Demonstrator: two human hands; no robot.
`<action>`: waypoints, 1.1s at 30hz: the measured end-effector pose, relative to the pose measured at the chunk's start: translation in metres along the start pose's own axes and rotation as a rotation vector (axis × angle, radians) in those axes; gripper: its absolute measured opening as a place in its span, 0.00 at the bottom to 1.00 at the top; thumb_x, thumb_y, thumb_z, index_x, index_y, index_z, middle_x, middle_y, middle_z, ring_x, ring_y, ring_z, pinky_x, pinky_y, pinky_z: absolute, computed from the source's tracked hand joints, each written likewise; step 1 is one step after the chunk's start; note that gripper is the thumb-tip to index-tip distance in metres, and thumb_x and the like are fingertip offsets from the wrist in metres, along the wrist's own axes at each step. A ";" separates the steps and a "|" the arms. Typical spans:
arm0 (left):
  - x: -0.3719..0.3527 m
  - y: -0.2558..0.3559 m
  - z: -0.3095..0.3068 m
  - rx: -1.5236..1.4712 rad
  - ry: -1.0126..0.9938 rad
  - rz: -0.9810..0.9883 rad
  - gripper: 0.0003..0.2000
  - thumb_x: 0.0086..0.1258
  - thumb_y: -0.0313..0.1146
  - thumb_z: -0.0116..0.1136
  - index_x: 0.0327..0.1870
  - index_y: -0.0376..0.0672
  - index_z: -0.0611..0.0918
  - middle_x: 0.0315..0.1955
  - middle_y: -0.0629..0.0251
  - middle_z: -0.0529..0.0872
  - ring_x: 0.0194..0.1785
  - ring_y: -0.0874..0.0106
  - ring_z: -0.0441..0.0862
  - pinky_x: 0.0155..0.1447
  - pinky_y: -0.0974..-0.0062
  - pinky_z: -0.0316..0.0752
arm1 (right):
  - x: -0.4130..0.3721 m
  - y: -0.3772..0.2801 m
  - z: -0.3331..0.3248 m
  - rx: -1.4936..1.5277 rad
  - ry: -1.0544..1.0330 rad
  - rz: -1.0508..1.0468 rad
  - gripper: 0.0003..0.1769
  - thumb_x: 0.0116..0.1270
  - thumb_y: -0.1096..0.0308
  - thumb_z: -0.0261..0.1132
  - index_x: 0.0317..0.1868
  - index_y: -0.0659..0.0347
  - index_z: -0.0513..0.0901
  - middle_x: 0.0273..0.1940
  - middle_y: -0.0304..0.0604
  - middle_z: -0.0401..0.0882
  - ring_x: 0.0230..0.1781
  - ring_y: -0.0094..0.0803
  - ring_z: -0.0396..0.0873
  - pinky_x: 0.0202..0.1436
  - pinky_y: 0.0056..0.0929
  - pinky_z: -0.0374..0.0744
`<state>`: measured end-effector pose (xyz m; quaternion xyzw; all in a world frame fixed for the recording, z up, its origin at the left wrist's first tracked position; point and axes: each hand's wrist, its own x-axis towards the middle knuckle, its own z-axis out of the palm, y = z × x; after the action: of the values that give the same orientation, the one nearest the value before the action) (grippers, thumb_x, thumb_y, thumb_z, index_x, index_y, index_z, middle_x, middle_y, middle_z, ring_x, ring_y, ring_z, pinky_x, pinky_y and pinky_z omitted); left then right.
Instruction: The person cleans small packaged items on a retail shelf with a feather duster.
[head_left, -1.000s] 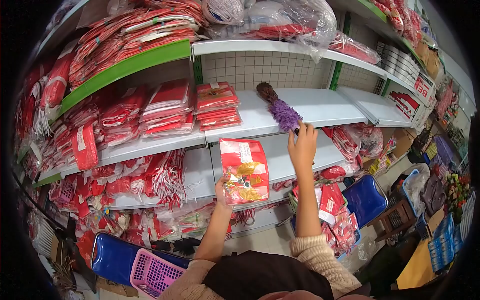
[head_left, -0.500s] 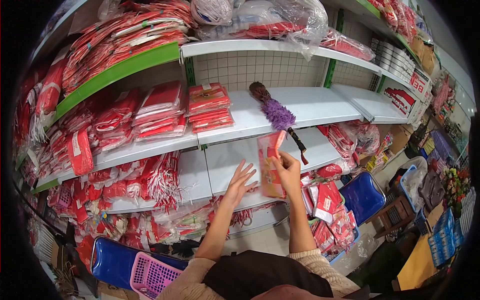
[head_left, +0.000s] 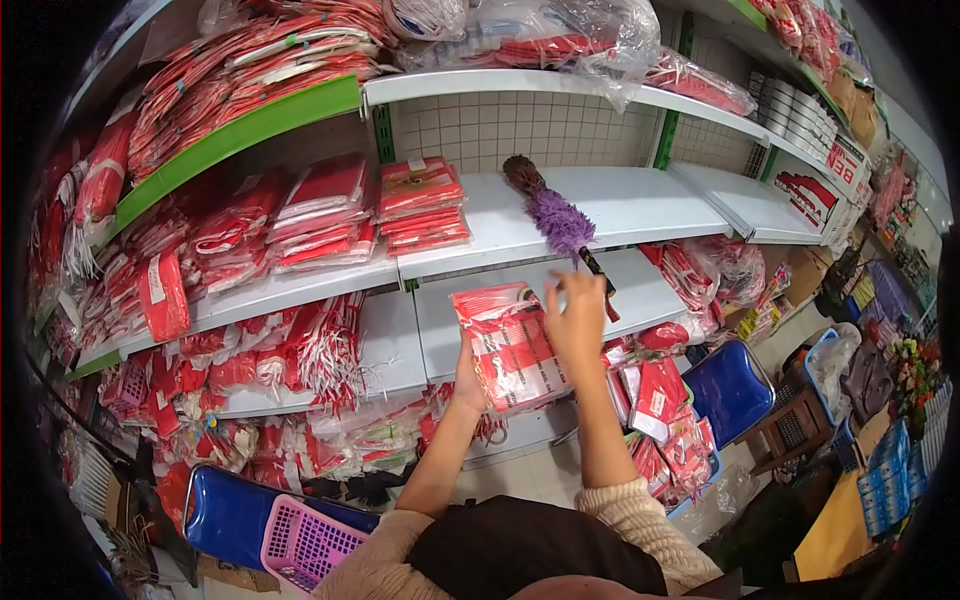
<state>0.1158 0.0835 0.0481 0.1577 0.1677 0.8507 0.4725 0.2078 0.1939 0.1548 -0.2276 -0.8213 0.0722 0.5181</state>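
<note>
A flat red-and-white packet (head_left: 512,345) in clear plastic rests in my left hand (head_left: 467,378), tilted up in front of the middle shelf. The fingers of that hand go behind the packet and are mostly hidden. Close to the packet's right edge, my right hand (head_left: 577,315) is raised with its fingers bent and apart, holding nothing that I can see. Behind it a purple feather duster (head_left: 560,220) with a brown tip and dark handle lies across the shelf (head_left: 650,205), its handle hanging past the front edge.
Stacks of similar red packets (head_left: 422,205) sit left of the duster. Clear plastic bags (head_left: 590,40) lie on the upper shelf. Below me are a blue chair (head_left: 225,515) with a pink basket (head_left: 312,540), and another blue chair (head_left: 733,390) at right. A carton (head_left: 810,200) stands far right.
The packet has gone from my right hand to my left, moving left and turning its broad face toward me. My right hand has let go and risen slightly.
</note>
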 end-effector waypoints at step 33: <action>0.004 0.018 -0.049 -0.130 -0.207 0.158 0.24 0.71 0.51 0.38 0.58 0.43 0.70 0.52 0.59 0.76 0.54 0.61 0.74 0.57 0.57 0.70 | -0.196 0.101 -0.019 0.108 -0.239 0.263 0.20 0.46 0.66 0.61 0.41 0.67 0.75 0.27 0.60 0.75 0.29 0.56 0.75 0.32 0.45 0.72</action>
<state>0.0790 0.0711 0.0122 0.2263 0.0498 0.8736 0.4280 0.3250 0.1933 -0.0330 -0.2948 -0.8351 0.2099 0.4144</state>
